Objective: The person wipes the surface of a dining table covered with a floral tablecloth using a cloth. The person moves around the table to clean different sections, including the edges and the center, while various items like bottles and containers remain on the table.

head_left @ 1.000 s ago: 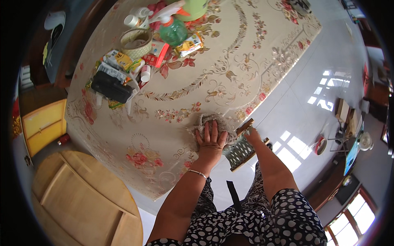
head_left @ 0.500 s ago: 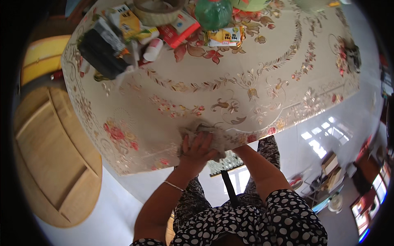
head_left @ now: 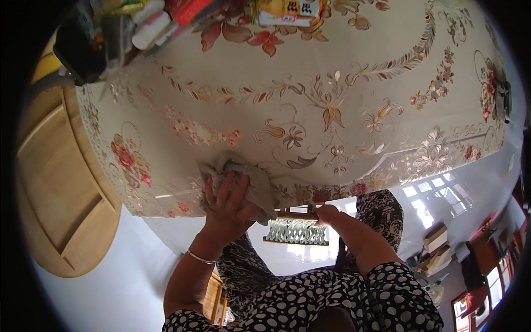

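Observation:
My left hand (head_left: 225, 209) presses down on a crumpled grey cloth (head_left: 255, 185) at the near edge of the table. Its fingers lie over the cloth, pinning it against the floral tablecloth (head_left: 221, 135). At the table's front edge, my right hand (head_left: 327, 213) is closed at the end of a brown wooden bar (head_left: 298, 214). Part of its fingers is hidden there. Just below the bar is a wood-edged piece with a grey-and-white lattice pattern (head_left: 296, 231).
Far left on the table lie a black bag (head_left: 83, 47), a white bottle (head_left: 150, 30) and a red box (head_left: 188, 8). A yellow packet (head_left: 289, 12) sits farther back. A round wooden piece (head_left: 69, 182) stands left of the table; boxes (head_left: 437, 249) are at right.
My left hand and the cloth have slid left along the table's near edge. My right hand, earlier partly under the edge, now shows at the bar. The view has shifted nearer.

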Motion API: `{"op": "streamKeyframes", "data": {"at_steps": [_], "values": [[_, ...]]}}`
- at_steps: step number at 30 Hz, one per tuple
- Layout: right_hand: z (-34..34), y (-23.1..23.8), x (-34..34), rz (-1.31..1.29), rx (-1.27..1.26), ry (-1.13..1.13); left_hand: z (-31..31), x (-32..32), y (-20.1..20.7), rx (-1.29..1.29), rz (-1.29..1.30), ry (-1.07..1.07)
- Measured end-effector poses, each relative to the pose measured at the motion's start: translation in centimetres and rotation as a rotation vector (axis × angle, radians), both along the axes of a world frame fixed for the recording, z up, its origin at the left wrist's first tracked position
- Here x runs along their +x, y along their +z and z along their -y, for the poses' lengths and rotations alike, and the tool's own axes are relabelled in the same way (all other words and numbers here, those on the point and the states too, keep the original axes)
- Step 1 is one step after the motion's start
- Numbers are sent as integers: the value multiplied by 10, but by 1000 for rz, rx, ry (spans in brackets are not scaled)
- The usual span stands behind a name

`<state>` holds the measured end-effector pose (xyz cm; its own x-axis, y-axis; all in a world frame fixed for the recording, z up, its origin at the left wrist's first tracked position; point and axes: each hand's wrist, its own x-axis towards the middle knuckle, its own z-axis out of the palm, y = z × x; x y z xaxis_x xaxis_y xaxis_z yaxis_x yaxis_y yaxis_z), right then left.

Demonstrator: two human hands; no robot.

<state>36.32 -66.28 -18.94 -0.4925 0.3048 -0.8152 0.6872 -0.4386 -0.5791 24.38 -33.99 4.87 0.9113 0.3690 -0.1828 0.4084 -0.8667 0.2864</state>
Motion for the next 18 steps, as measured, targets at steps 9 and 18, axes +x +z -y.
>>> {"op": "streamKeyframes", "data": {"at_steps": [9, 18], "values": [[-12, -32, 32, 47, -23, 61, 2, 0, 1, 23, 113, 121], [1, -76, 39, 130, 84, 115, 5, -11, -1, 20, 306, 129]]}}
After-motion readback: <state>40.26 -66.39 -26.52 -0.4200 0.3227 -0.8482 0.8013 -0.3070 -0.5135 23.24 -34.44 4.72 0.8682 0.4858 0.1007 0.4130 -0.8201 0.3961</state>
